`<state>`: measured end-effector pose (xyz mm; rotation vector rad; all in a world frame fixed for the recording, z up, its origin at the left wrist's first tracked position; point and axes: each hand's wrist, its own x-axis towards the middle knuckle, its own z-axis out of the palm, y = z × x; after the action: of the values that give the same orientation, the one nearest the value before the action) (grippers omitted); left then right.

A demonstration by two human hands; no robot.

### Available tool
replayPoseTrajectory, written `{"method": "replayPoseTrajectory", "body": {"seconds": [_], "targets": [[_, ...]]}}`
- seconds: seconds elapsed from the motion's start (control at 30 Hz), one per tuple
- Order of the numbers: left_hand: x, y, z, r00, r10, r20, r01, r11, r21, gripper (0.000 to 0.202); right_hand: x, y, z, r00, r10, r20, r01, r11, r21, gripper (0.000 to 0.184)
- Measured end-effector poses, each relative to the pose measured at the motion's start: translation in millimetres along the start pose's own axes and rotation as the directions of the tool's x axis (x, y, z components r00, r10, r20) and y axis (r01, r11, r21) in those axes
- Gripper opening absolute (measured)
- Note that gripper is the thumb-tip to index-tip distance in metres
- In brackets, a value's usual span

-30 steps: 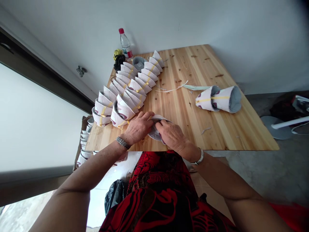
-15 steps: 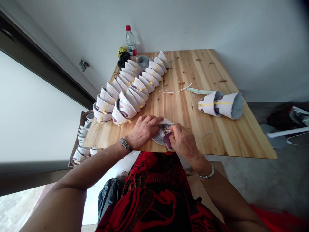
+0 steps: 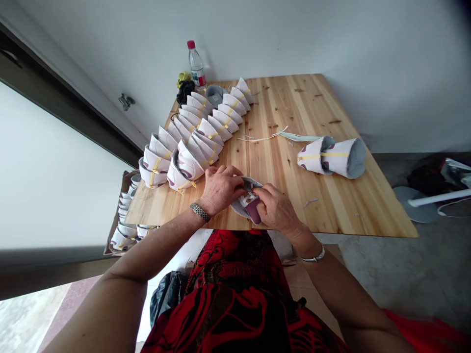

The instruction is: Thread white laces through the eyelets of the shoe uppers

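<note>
Both my hands work on one white and maroon shoe upper (image 3: 247, 205) at the near edge of the wooden table (image 3: 279, 166). My left hand (image 3: 220, 189) is closed on its left side, fingers curled over the rim. My right hand (image 3: 276, 210) pinches its right side, thumb and fingers pressed on the maroon patch. Rows of the same folded uppers (image 3: 191, 142), bound with yellow bands, lie just left of my left hand.
A banded bundle of uppers (image 3: 333, 156) lies at the right of the table. Loose strips (image 3: 279, 135) lie mid-table. A water bottle (image 3: 196, 66) and a dark and yellow bundle (image 3: 183, 88) stand at the far corner. A box of more uppers (image 3: 127, 220) sits beside the table.
The upper has been turned between my hands, so its maroon patch now shows under my right thumb. My right hand shifted from lying flat on it to pinching it.
</note>
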<state>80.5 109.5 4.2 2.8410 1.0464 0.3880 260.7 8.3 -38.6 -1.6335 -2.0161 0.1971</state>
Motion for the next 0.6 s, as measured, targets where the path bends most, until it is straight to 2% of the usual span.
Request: {"method": "replayPoseTrajectory", "body": {"seconds": [0.1,0.33,0.47,0.6], "targets": [[5,6,2.6,1.000,-0.021,-0.012,0.021,0.999,0.027,0.019,0,-1,1,0.998,0.055,0.006,-0.055,0.999,-0.001,0.042],[17,18,4.1,0.999,-0.033,0.032,0.030,0.994,0.106,0.006,3,0,0,0.995,0.087,0.044,-0.087,0.996,0.004,0.047],[15,15,7.1,0.998,-0.056,0.032,0.055,0.998,0.025,0.007,5,-2,-4,0.989,0.095,0.111,-0.093,0.995,-0.026,0.053],[8,7,10.4,0.998,-0.063,-0.030,0.061,0.997,-0.054,0.010,10,-5,-9,0.984,0.082,0.160,-0.072,0.995,-0.067,0.048]]}}
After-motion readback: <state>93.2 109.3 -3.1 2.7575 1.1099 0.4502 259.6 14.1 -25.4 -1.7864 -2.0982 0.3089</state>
